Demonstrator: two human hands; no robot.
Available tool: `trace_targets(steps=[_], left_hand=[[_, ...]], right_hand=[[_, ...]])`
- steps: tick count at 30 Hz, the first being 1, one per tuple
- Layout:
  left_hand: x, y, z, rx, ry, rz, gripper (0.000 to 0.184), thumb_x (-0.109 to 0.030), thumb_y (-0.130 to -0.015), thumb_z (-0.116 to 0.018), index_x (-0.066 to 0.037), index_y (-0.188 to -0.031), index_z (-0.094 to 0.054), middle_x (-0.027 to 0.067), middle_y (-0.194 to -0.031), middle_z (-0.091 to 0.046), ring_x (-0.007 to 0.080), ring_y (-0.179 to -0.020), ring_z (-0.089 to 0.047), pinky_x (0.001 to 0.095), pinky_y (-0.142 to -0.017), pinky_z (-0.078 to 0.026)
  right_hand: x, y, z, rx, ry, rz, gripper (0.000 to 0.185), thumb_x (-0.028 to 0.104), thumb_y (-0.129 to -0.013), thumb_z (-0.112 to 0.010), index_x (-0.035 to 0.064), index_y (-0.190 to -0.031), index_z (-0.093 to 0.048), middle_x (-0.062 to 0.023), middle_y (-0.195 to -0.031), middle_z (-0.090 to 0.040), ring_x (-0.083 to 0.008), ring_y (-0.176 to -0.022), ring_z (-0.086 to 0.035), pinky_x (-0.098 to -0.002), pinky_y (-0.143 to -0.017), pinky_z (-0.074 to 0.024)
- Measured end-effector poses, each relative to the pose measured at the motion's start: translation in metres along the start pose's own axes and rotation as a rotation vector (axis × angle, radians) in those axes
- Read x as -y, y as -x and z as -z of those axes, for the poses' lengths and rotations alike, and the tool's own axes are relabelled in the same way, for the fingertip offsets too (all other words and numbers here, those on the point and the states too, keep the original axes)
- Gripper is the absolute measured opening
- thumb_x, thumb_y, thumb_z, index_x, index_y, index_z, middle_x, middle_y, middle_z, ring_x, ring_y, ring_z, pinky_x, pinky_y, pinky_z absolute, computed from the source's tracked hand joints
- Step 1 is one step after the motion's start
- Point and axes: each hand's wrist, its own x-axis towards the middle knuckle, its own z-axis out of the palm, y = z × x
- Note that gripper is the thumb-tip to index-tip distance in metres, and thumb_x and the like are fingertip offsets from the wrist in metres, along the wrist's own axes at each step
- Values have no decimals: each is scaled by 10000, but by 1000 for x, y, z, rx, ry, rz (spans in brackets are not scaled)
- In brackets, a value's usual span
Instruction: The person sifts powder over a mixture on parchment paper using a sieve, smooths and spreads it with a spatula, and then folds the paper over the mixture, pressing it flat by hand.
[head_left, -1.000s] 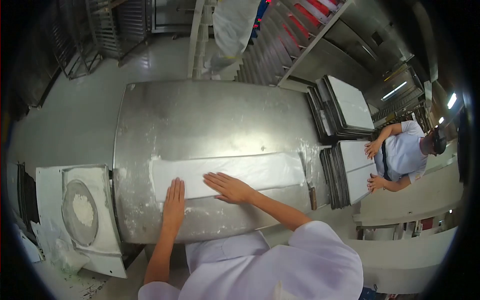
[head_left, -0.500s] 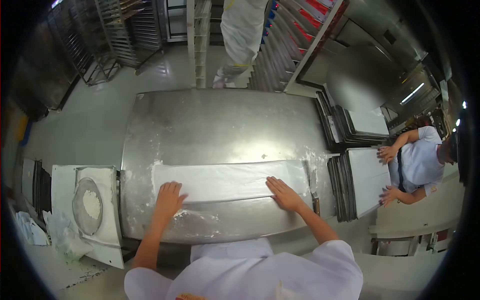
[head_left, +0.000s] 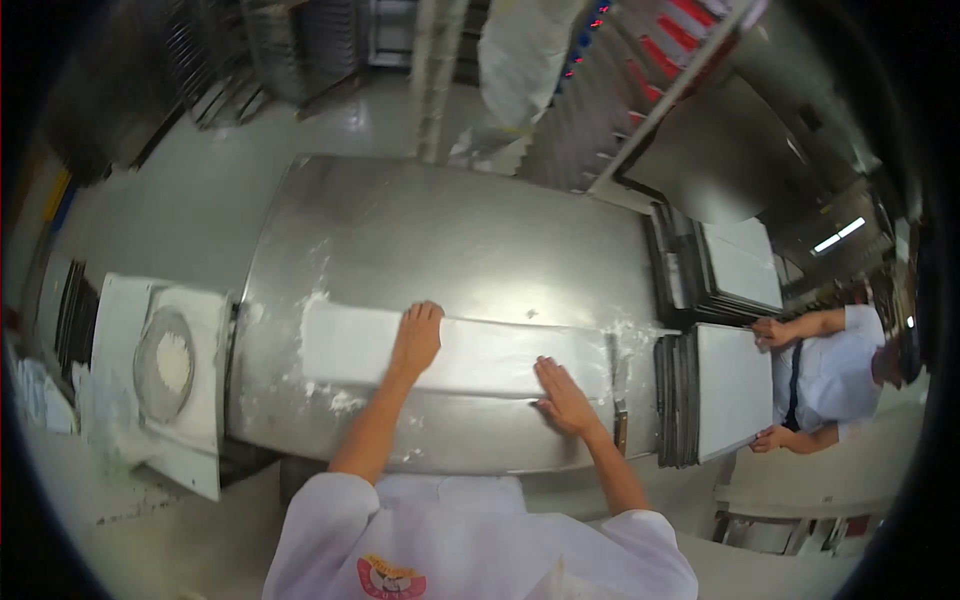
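A long, flat white sheet (head_left: 490, 352), folded into a strip, lies across the steel table (head_left: 450, 235); I cannot tell whether it is dough or cloth. My left hand (head_left: 418, 337) rests over the strip left of its middle, fingers close together at the far edge. Toward the right end, my right hand (head_left: 565, 395) lies on the near part of the strip with fingers stretched out. Just past that end is a long-bladed knife with a wooden handle (head_left: 621, 432). White flour (head_left: 345, 402) dusts the steel around the strip.
At left, a round sieve (head_left: 163, 365) with white powder sits on a white board (head_left: 120, 345). Stacked trays (head_left: 735, 385) stand at right, held by a co-worker (head_left: 838, 365); more trays (head_left: 740, 262) are behind. A rack (head_left: 620, 90) stands beyond the table.
My left hand has moved right and away from me, from the strip's near left part to its far edge. My right hand stays near the same spot. The view has tilted slightly.
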Motion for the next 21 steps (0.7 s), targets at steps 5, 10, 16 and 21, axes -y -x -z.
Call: trace_targets(steps=[5,10,16,21], left_hand=[[79,23,52,-121,21,56,184,2,-844,-523,-29,-1016,-581,115,-1059,-578,305,-1051,-532,421,-942,-436],[113,41,66,-199,27,88,217,13,-848,-517,-28,-1047,-590,139,-1056,-581,322,-1068,-542,423,-978,-432],[110,34,60,-109,19,201,225,19,-867,-509,1,-1074,-593,146,-1117,-583,319,-1120,-535,436,-1053,-401],[108,33,74,-76,76,220,205,2,-869,-522,-20,-1067,-573,119,-1110,-570,293,-1125,-522,417,-1045,-401]], right_hand=[[10,-8,-6,-100,7,-40,648,412,-1015,-437,12,-1515,-341,-218,-1572,-320,-396,-1460,-284,-478,-1211,-199],[-9,-52,-18,-411,-76,-252,469,244,-1020,-450,5,-1423,-470,-196,-1471,-455,-374,-1384,-393,-496,-1185,-240],[41,-200,-86,-461,138,-93,137,43,-930,-498,-21,-1032,-563,-228,-1051,-554,-399,-1026,-518,-495,-907,-416],[189,-296,-117,-492,-31,-31,126,13,-811,-548,7,-936,-534,-199,-988,-525,-381,-961,-503,-475,-834,-405]])
